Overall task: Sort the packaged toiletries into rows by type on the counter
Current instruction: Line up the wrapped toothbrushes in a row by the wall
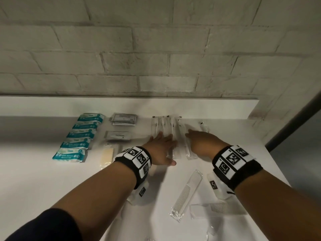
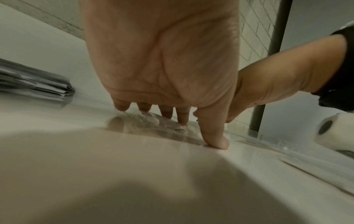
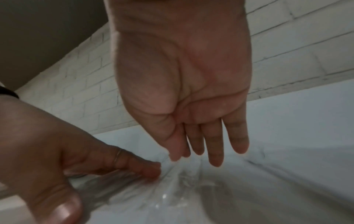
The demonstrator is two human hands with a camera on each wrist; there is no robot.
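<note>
A row of clear-wrapped toothbrushes lies near the back of the white counter. My left hand lies flat on their near ends with fingers spread. In the left wrist view its fingertips press the crinkled clear wrap and the thumb touches the counter. My right hand reaches over the right end of the row, fingers straight and together, just above the wrap; whether they touch it I cannot tell. One more wrapped toothbrush lies apart at the right.
Teal wet-wipe packs form a column at the left. Beside them sit a stack of grey sachets, a toothpaste sachet and a yellow packet. Two wrapped combs lie near the front right. The counter ends at the right.
</note>
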